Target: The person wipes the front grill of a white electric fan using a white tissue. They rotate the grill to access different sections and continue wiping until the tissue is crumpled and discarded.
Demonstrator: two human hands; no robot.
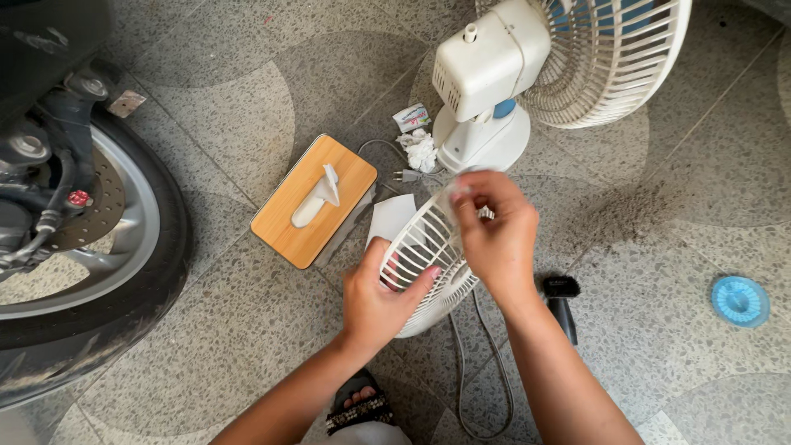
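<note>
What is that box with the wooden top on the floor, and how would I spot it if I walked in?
Start at the motorbike wheel on the left and look toward the white fan standing on the stone floor. Between them lies the tissue box, just beyond the left hand. It alone has a flat tan wooden lid with a white tissue poking from its slot.

We grip the white fan grille with our left hand, fingers curled over its near rim, while our right hand presses a white tissue against the wires. To the left lies a wood-lidded tissue box; beyond stands the white fan, by a motorcycle wheel on the terrazzo floor.
</note>
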